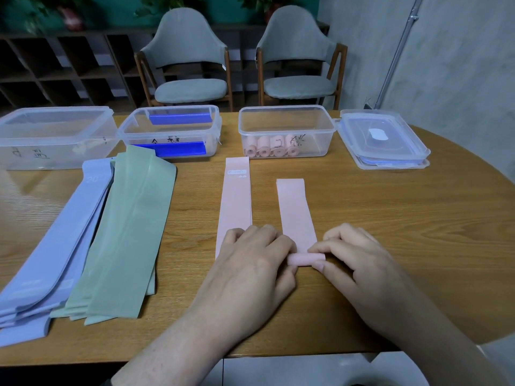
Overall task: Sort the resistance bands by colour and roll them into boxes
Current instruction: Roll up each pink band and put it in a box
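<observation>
Both hands (301, 263) pinch the pink band's (296, 213) rolled end.

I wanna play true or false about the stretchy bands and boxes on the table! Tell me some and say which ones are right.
1. Both hands are rolling up a pink band. True: the left hand and right hand pinch its rolled end.
2. The box with pink rolls has its lid on. False: it is open on top, with rolled pink bands inside.
3. A second pink band lies flat beside the one being rolled. True.
4. The green bands are already rolled up. False: they lie flat in a pile, next to the light blue bands.
5. Two grey chairs stand behind the table. True.
</observation>
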Motion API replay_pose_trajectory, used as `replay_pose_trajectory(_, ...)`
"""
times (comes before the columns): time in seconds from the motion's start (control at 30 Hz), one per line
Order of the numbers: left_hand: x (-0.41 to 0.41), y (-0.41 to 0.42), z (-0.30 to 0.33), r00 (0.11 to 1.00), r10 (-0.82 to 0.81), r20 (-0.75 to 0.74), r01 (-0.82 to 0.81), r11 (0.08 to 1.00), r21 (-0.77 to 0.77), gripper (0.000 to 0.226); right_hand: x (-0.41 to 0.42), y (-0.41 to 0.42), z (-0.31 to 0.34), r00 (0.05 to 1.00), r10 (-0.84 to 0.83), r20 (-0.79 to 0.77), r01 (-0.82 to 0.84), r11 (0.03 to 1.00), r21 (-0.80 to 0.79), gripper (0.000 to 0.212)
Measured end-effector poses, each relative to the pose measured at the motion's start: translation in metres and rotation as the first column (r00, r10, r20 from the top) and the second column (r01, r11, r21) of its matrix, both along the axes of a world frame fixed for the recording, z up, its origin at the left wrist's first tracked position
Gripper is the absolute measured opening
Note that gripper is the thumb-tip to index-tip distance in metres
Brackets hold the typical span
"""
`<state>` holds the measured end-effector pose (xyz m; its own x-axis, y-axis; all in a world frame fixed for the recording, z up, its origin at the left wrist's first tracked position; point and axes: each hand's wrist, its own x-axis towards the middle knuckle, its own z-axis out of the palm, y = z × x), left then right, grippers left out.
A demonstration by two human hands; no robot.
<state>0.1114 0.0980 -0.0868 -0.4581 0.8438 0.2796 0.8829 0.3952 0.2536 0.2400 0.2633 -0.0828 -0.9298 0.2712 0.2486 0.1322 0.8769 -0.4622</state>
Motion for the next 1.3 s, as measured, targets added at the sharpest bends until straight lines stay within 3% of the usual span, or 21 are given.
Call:
replay_pose_trajectory(0.33, 0.0001, 0.0003, 0.0001, 1.0, 0.008, 0.007, -0.008, 1.0, 0.002, 0.025, 0.0, -0.0011, 0.0016, 1.0, -0.011, 0.006, 0.011, 1.0, -0.017, 0.014)
replay_pose_trajectory(0.6, -0.0008, 0.0005, -0.0005, 1.0, 0.012, -0.003, -0.012, 1.0, -0.001, 0.024, 0.0, -0.0009, 0.002, 1.0, -0.014, 0.028, 0.015, 1.0, -0.02, 0.026)
replay_pose_trajectory(0.77, 0.0, 0.0005, 0.0003, 1.0, 0.014, 0.01, -0.014, 1.0, 0.006, 0.024, 0.0012, -0.0013, 0.0021, 1.0, -0.012, 0.018, 0.013, 1.0, -0.017, 0.018)
replay_pose_trajectory(0.93, -0.0001, 0.0003, -0.0003, 1.0, 0.014, 0.011, -0.014, 1.0, 0.018, 0.016, 0.0006, -0.0022, 0.0032, 0.999, -0.018, 0.034, 0.018, 1.0, -0.022, 0.037)
replay_pose_trajectory(1.17, 0.0001, 0.0004, 0.0002, 1.0, 0.016, 0.014, -0.016, 1.0, 0.006, 0.024, 0.0006, -0.0019, 0.0027, 0.999, -0.018, 0.032, 0.018, 1.0, -0.02, 0.016)
replay_pose_trajectory(1.3, 0.0, -0.0002, 0.0009, 1.0, 0.019, 0.02, -0.019, 1.0, 0.01, 0.018, 0.0003, -0.0023, 0.002, 0.999, -0.022, 0.026, 0.023, 1.0, -0.015, 0.025)
